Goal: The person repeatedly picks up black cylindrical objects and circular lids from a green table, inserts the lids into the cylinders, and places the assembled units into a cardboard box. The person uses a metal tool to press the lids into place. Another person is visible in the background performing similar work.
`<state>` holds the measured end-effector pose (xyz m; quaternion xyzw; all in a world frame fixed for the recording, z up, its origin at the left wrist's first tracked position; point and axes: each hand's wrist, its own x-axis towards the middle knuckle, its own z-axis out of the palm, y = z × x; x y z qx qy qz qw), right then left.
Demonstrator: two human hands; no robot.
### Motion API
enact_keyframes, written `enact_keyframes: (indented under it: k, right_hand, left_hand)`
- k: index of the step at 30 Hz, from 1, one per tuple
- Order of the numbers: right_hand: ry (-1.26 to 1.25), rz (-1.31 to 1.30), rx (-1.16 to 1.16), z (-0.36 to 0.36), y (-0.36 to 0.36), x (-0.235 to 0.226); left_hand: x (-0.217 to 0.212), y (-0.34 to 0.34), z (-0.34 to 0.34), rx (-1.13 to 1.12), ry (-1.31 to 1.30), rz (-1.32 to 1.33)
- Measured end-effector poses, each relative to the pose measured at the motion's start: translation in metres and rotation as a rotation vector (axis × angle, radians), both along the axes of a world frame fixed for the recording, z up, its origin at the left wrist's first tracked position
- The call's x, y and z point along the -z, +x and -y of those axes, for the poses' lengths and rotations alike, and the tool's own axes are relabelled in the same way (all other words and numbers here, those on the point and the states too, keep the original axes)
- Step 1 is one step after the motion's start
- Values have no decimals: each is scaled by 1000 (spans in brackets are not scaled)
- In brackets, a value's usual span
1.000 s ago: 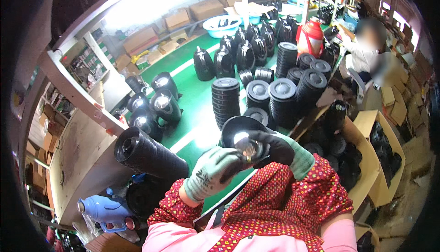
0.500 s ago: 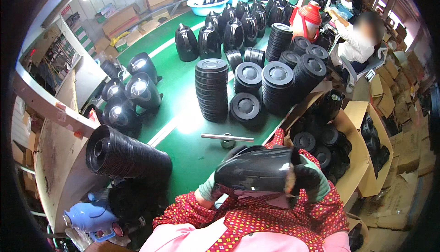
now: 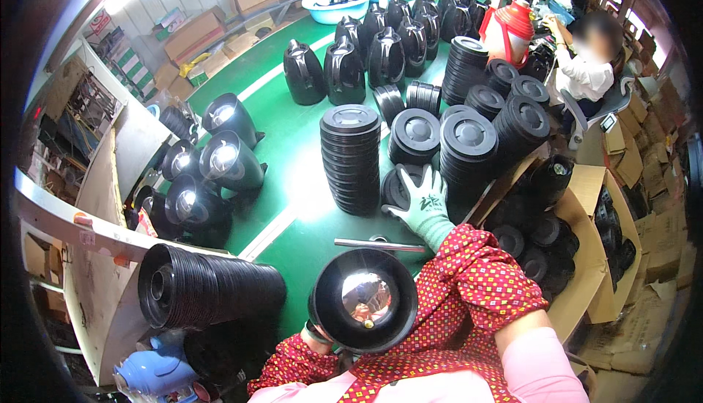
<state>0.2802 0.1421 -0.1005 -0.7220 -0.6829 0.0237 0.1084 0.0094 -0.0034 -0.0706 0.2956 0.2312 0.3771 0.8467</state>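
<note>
Right hand (image 3: 426, 201) spread wide at a black lid (image 3: 395, 188), black housing (image 3: 322, 293) near.
From my remote seat, I see the gloved fingers over the lid's right side. The housing tilts open-end up at the near edge, left hand (image 3: 320, 333) mostly hidden behind it; I cannot tell how tightly it grips. A metal bar (image 3: 366, 243) lies just beyond.

I hold a glossy black vessel (image 3: 364, 293) by the near edge of the tabletop (image 3: 274, 172), its round mouth facing up, its inside mirror-bright. Farther along that edge sits a round black lid (image 3: 394, 190), partly hidden under my spread right hand (image 3: 425, 201).
</note>
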Motion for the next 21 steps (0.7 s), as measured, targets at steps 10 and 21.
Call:
enact_keyframes:
  k: [10, 21]
  right_hand:
    - [251, -576, -198, 102, 35, -92]
    - [197, -731, -336, 258, 58, -147]
  left_hand:
    - [-13, 30, -14, 55, -190, 48]
    - [6, 60, 18, 251, 11, -18]
